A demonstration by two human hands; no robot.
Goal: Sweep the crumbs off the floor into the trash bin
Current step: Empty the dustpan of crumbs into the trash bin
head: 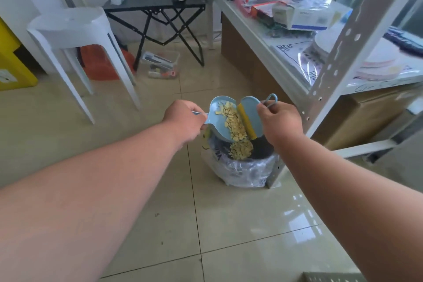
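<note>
Blue dustpan (pixel 220 119) tilted directly above bin (pixel 242 167), left hand (pixel 185 121) gripping its handle. Right hand (pixel 280 121) pinches brush (pixel 250 117) against pan. Crumbs (pixel 235 126) on pan and inside bin.

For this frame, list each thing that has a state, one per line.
dustpan: tilted over the bin, crumbs sliding out
crumbs: partly in pan, partly in bin
trash bin: open, bag-lined
brush: held against the pan
left hand: grips the dustpan handle
right hand: grips the brush
</note>
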